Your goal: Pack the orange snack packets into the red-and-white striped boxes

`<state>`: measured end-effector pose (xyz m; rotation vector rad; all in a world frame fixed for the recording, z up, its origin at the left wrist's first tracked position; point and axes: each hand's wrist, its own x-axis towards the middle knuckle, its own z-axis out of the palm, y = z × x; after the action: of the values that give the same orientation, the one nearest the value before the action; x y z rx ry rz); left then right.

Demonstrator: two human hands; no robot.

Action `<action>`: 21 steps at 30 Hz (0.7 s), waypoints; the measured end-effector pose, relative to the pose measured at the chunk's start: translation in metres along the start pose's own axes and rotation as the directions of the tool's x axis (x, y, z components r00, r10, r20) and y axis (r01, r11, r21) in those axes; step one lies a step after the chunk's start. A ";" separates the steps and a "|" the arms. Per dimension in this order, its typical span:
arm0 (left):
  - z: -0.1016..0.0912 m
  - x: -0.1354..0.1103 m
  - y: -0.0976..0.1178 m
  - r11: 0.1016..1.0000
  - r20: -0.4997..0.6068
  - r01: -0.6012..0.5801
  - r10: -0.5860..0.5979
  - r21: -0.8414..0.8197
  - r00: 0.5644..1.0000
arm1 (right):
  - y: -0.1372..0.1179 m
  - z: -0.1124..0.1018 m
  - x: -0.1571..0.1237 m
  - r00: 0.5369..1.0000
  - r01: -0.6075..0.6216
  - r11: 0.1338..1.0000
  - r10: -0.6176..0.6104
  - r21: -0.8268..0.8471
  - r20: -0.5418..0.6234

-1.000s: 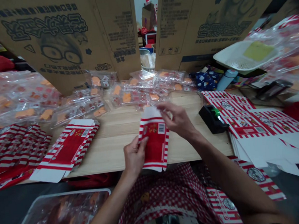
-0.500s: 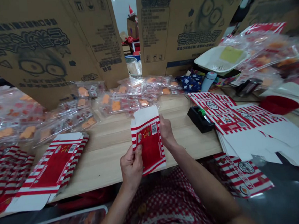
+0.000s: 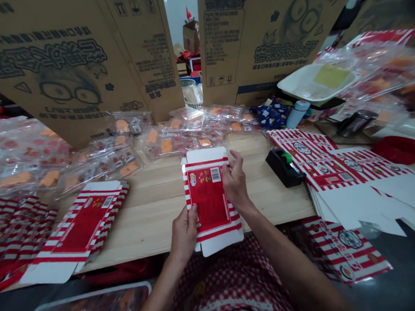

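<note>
Both hands [image 3: 184,236] [image 3: 235,181] on flat carton [image 3: 209,203] (red-striped)

Bold Chinese on the right carton [image 3: 285,51] reads 芒果大会, above small print too fine to read. The left carton [image 3: 40,58] has a matching heading, upside down. A barcode [image 3: 215,175] sits on the red box [image 3: 207,203] mid-desk [image 3: 155,216]; another barcode [image 3: 107,202] marks the box [image 3: 80,226] near the left edge. Neither barcode's digits can be read.
</note>
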<state>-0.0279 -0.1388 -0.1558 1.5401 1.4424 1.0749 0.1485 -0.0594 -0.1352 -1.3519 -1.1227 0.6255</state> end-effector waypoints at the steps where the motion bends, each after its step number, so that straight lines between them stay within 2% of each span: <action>1: -0.006 0.004 0.003 0.996 0.049 0.027 -0.023 -0.086 0.999 | 0.002 -0.002 -0.009 0.999 0.004 1.000 -0.004 0.020 0.037; 2: -0.010 0.009 0.006 0.984 0.064 0.047 -0.037 -0.171 0.997 | 0.005 -0.004 -0.018 0.996 -0.009 0.999 0.005 0.037 0.086; 4: -0.015 0.017 0.010 0.952 -0.006 0.048 -0.052 -0.304 0.999 | 0.011 -0.006 -0.034 0.982 -0.056 0.996 0.043 0.065 0.186; 6: -0.016 0.023 0.011 0.931 -0.092 0.022 -0.059 -0.364 0.994 | 0.015 -0.008 -0.046 0.963 -0.112 0.989 0.086 0.092 0.255; 8: -0.015 0.024 0.008 0.918 -0.103 0.032 -0.079 -0.394 0.992 | 0.019 -0.012 -0.052 0.949 -0.162 0.980 0.122 0.117 0.290; 13: -0.012 0.011 -0.006 0.902 -0.032 0.171 -0.200 -0.396 0.979 | 0.027 -0.032 -0.056 0.859 -0.339 0.931 0.247 0.135 0.448; 16: -0.014 0.008 -0.006 0.899 0.012 0.220 -0.233 -0.378 0.972 | 0.027 -0.039 -0.054 0.815 -0.393 0.905 0.262 0.162 0.516; 19: -0.022 0.013 0.002 0.821 0.100 0.302 -0.291 -0.484 0.951 | 0.020 -0.042 -0.047 0.777 -0.455 0.862 0.262 0.223 0.572; 21: -0.029 0.017 0.006 0.783 0.188 0.356 -0.302 -0.510 0.935 | 0.014 -0.044 -0.041 0.729 -0.475 0.856 0.252 0.206 0.636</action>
<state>-0.0523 -0.1229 -0.1382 0.8828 1.1510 1.0539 0.1749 -0.1123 -0.1531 -1.0813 -1.1418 1.5654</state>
